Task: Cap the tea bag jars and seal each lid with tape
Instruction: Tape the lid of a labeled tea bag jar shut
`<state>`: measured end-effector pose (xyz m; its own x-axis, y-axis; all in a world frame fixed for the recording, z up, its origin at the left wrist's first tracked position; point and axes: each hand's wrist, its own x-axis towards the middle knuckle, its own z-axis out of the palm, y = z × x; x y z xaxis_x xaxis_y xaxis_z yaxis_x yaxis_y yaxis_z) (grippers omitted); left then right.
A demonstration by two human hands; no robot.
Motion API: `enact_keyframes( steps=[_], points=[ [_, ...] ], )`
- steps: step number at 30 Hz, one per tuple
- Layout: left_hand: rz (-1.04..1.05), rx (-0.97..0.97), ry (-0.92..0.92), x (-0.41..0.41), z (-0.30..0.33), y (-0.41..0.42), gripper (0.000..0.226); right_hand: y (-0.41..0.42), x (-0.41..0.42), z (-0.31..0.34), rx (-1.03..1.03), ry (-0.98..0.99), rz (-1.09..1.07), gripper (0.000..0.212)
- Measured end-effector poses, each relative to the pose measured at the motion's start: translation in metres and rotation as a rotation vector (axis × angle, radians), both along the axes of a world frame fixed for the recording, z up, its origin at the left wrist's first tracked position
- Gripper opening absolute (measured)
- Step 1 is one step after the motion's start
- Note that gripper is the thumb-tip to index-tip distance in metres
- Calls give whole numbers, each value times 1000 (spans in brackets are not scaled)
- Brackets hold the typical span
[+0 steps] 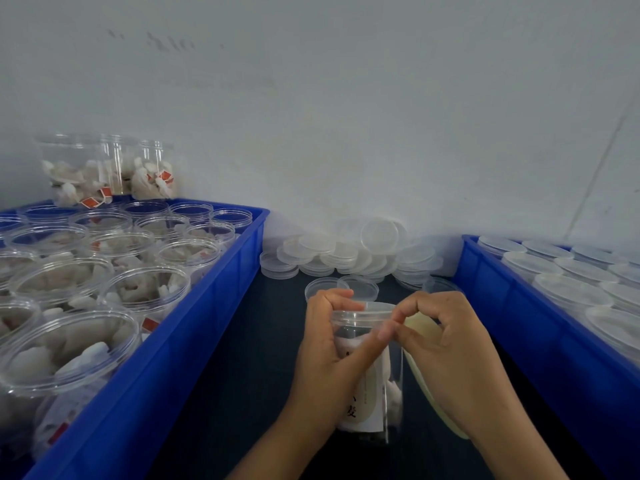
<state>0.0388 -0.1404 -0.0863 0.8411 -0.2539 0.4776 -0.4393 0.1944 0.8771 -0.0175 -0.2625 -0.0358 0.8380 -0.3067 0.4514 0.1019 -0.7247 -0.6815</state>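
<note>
- Near us, our left hand grips the capped jar between two blue bins.
- Our right hand pinches at its lid, tape roll beneath.
- Loose lids lie far behind.

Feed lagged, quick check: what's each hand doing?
Left hand: grips the capped jar.
Right hand: pinching at the lid rim; contents unclear.

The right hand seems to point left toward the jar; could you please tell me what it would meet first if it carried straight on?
Most likely the clear plastic lid on the labelled tea bag jar, already at the right hand's fingertips. The left hand's thumb lies just beyond; depth is unclear.
</note>
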Motion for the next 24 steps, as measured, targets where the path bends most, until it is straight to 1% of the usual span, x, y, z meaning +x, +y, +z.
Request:
enact_keyframes(
  steps=[4,7,10,12,14,15,17,18,19,21,22,23,24],
  points=[
    [46,16,-32,2,1,0,38,-1,-3,2,-71,7,-6,16],
    [0,21,62,7,2,2,48,-3,-4,6,-149,45,24,20],
    [-42,-35,202,11,1,3,72,0,-11,8,-234,32,42,23],
    [-17,-86,278,15,0,4,77,2,-14,7,-296,43,65,28],
    [11,-112,292,18,-1,6,79,2,-16,5,-360,113,80,36],
    [14,-107,275,20,-1,9,79,1,-16,4,-347,142,75,42],
    [0,-70,233,23,0,15,82,-3,-17,4,-242,178,28,55],
    [-2,-43,218,24,0,18,84,-7,-18,4,-227,210,16,57],
    [-1,-19,208,25,1,21,84,-10,-19,4,-260,258,15,50],
    [-7,22,206,27,1,25,84,-14,-21,5,-346,391,29,23],
    [-14,50,203,28,2,27,86,-15,-22,6,-344,439,34,13],
    [-23,82,198,30,3,29,89,-15,-21,7,-330,465,42,12],
    [-36,110,194,31,3,31,87,-17,-21,8,-326,490,47,16]
  ],
)
